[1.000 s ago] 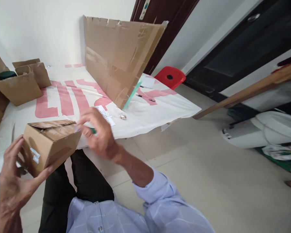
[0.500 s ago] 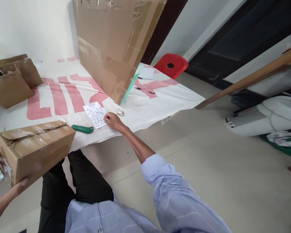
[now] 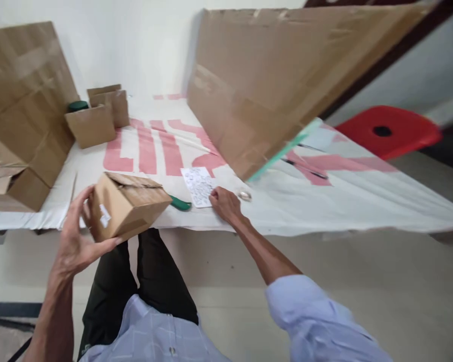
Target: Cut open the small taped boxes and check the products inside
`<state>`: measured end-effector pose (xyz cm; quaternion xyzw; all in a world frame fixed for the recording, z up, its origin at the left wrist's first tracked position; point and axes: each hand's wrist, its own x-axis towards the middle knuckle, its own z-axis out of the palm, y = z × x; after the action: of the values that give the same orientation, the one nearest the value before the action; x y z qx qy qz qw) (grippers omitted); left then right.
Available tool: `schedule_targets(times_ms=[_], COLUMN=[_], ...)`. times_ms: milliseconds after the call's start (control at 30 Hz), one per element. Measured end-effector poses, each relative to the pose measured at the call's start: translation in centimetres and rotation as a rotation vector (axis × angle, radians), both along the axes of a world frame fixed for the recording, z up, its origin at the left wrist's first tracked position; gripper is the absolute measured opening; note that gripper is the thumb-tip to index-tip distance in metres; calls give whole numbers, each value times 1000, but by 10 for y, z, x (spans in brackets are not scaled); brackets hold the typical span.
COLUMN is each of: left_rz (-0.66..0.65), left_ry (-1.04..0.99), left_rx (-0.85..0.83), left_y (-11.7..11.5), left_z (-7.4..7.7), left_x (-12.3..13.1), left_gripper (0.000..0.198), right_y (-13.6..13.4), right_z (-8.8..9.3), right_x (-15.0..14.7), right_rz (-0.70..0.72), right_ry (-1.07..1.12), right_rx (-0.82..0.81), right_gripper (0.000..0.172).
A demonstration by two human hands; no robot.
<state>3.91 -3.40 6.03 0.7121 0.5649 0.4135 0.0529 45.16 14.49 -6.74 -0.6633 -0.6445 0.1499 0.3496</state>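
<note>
A small cardboard box (image 3: 132, 208) is gripped at its left end by my left hand (image 3: 77, 236), thumb beneath and fingers over the side. A small white label sits on that end. My right hand (image 3: 226, 203) rests at the right edge of a white sheet with many small printed marks (image 3: 197, 186), fingers curled together; whatever they pinch, if anything, is hidden. Between box and sheet lies a green-handled tool (image 3: 180, 203), partly behind the box. Just right of my right hand is a small shiny, pale item (image 3: 245, 195), too blurred to name.
A large cardboard panel (image 3: 272, 75) stands upright on the cloth-covered table (image 3: 287, 213). Behind it to the right lie a pen (image 3: 307, 170) and a red stool (image 3: 388, 128). Cardboard boxes (image 3: 22, 186) and an open small carton (image 3: 92, 125) occupy the left side.
My view has swung left, bringing the left-hand boxes and my left forearm into sight. The held box has turned, showing its labelled end. My right hand stays at the sheet's edge.
</note>
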Motion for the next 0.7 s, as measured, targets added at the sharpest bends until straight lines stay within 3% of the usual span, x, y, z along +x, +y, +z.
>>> schedule_targets(times_ms=[100, 200, 300, 400, 500, 600, 700], left_rz=[-30, -42, -61, -61, -42, -49, -49], left_ry=[-6, 13, 15, 21, 25, 21, 24], left_rx=[1, 14, 31, 21, -10, -2, 3], left_y=[-3, -4, -5, -4, -2, 1, 3], left_z=[3, 5, 6, 7, 8, 7, 7], left_x=[10, 19, 26, 34, 42, 49, 55], left_gripper=[115, 120, 126, 129, 130, 130, 127], right_y=[-5, -11, -29, -63, -101, -121, -122], right_z=[1, 16, 54, 111, 159, 180, 181], right_x=[-7, -22, -50, -87, -121, -142, -150], right_rz=[64, 63, 86, 299, 539, 707, 756], right_ry=[34, 30, 46, 84, -6, -160, -298], right_rx=[159, 258, 422, 693, 834, 850, 844], right_gripper=[49, 47, 29, 16, 11, 16, 16])
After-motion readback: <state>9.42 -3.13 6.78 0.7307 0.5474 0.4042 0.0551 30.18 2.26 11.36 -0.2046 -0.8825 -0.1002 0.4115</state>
